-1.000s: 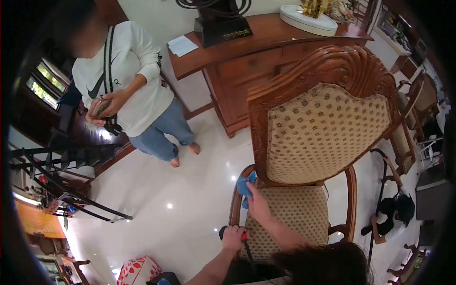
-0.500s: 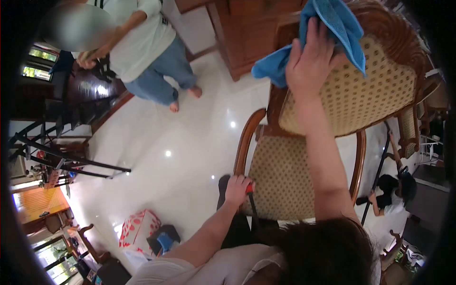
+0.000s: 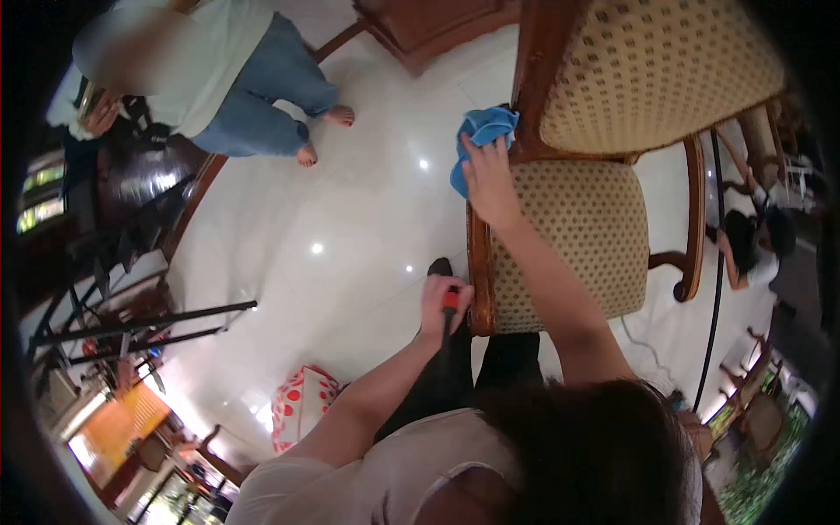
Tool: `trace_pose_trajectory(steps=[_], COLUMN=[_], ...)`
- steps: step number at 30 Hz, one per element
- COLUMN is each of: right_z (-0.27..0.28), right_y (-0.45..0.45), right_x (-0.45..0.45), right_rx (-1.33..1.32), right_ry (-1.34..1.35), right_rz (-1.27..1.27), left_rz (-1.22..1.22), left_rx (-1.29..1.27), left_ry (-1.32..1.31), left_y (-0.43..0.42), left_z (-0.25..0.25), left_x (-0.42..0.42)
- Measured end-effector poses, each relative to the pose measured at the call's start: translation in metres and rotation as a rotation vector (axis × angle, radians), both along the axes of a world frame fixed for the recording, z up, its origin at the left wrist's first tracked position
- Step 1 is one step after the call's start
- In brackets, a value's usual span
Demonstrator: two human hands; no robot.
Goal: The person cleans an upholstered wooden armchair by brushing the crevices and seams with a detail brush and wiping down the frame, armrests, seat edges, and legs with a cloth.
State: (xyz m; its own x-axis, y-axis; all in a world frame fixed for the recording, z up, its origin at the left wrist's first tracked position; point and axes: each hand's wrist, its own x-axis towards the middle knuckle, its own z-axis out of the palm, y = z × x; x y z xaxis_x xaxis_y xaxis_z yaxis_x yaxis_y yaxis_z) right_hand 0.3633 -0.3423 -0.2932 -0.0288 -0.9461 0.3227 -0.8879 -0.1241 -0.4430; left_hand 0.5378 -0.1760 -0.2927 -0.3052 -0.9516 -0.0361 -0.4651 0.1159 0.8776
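Observation:
A wooden armchair (image 3: 479,284) with a patterned beige seat (image 3: 573,241) and backrest (image 3: 656,79) stands in front of me. My right hand (image 3: 494,188) presses a blue cloth (image 3: 486,127) to the chair's left side, where the arm meets the back. Some of its fingers lie over the cloth. Lower down, beside the front of the chair's left arm, my left hand (image 3: 444,308) is closed around a black-and-red handle (image 3: 450,302). The far end of that handle blends into my dark trousers, so I cannot make out the tool.
A person in blue jeans (image 3: 262,92) stands barefoot at upper left. At right, another person (image 3: 757,249) is low by a long black pole (image 3: 719,262). A red-spotted white bag (image 3: 302,404) sits on the glossy floor (image 3: 350,210). Black metal legs (image 3: 166,319) jut in from the left.
My right hand and the cloth have come down from the top of the backrest to the chair's left side. The view has shifted, and my left hand still grips the handle.

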Motion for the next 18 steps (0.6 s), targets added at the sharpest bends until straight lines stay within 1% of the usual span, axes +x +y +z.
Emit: trace_pose_trajectory(steps=[1, 2, 3, 4, 6, 8, 9, 10, 11, 13, 15, 17, 18], right_z=[0.001, 0.005, 0.011, 0.016, 0.007, -0.009, -0.007, -0.005, 0.001, -0.017, -0.015, -0.063, -0.065], right_y=[0.018, 0.042, 0.075, 0.109, 0.175, 0.251, 0.281, 0.305, 0.322, 0.334, 0.305, 0.285, 0.271], right_x=[0.013, 0.023, 0.032, 0.042, 0.052, 0.050, 0.042, 0.035, 0.029, 0.005, -0.008, 0.002, 0.015], right_rx=[0.112, 0.226, 0.255, 0.277, 0.291, 0.362, 0.457, 0.555, 0.625, 0.836, 0.560, 0.485, 0.614], right_ry=[-0.011, -0.025, -0.051, -0.073, -0.235, -0.431, -0.469, -0.513, -0.621, -0.794, -1.065, -1.216, -1.104], right_rz=[0.014, 0.024, -0.018, -0.060, -0.236, -0.311, -0.304, -0.297, -0.433, -0.712, -0.722, -0.346, -0.385], left_rz=[0.172, 0.188, 0.200, 0.199, 0.205, 0.189, 0.163, 0.148, 0.132, 0.233, 0.263, 0.292, 0.273], left_rx=[0.002, 0.014, 0.023, 0.028, 0.058, 0.098, 0.097, 0.161, 0.231, 0.469, 0.440, 0.395, 0.402], left_ry=[-0.023, -0.038, -0.051, -0.081, -0.109, -0.121, -0.122, -0.063, -0.008, 0.153, 0.266, 0.367, 0.343], left_y=[0.001, 0.006, 0.010, 0.010, -0.001, -0.015, -0.025, -0.035, -0.044, -0.061, -0.073, -0.081, -0.084], left_z=[0.008, 0.001, -0.009, -0.009, -0.008, -0.005, -0.005, -0.004, -0.004, 0.006, -0.004, -0.014, -0.015], left_x=[0.017, 0.039, 0.062, 0.081, 0.104, 0.112, 0.106, 0.099, 0.091, 0.060, 0.030, -0.001, -0.019])
